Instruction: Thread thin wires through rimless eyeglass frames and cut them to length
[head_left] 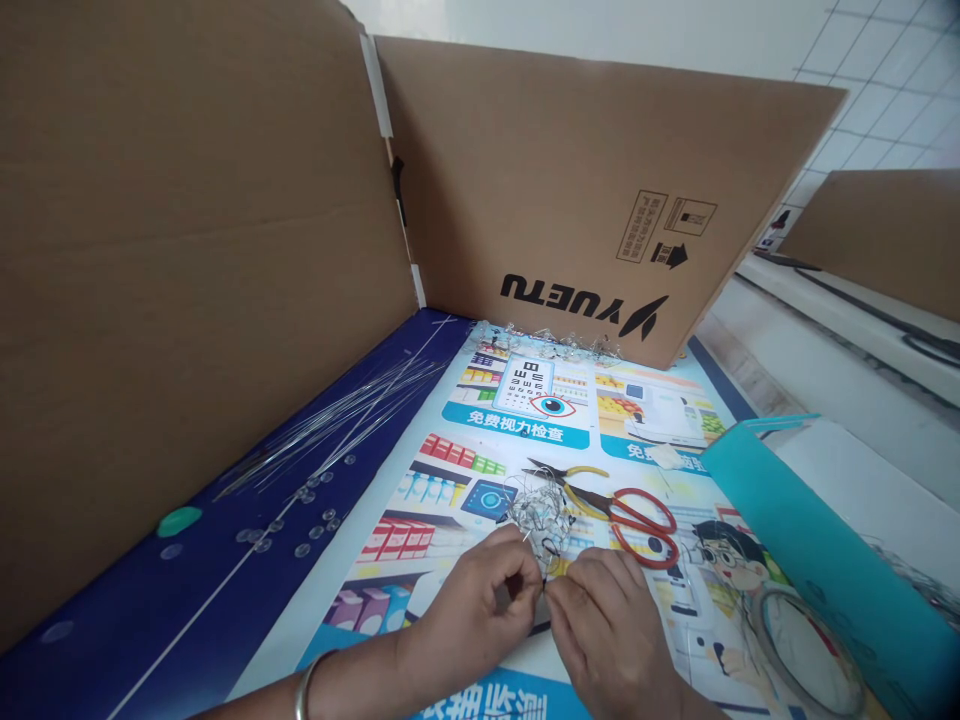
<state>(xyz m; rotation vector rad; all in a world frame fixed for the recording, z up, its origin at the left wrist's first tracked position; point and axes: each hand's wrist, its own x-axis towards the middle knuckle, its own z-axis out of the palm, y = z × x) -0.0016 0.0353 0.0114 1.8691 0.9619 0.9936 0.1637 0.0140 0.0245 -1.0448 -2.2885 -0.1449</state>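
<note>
As hands [480,600] [607,620] pinch, wire cluster [538,510] points fwd

One head-worn camera looks forward and down, close above the table [225,560], facing the cardboard walls [585,190] beyond.

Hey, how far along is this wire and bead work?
Seemingly done: clear beaded pieces lie by the cardboard wall. In hand: left hand and right hand pinch a wire cluster. Left: straight wires and loose beads lie unused.
</note>
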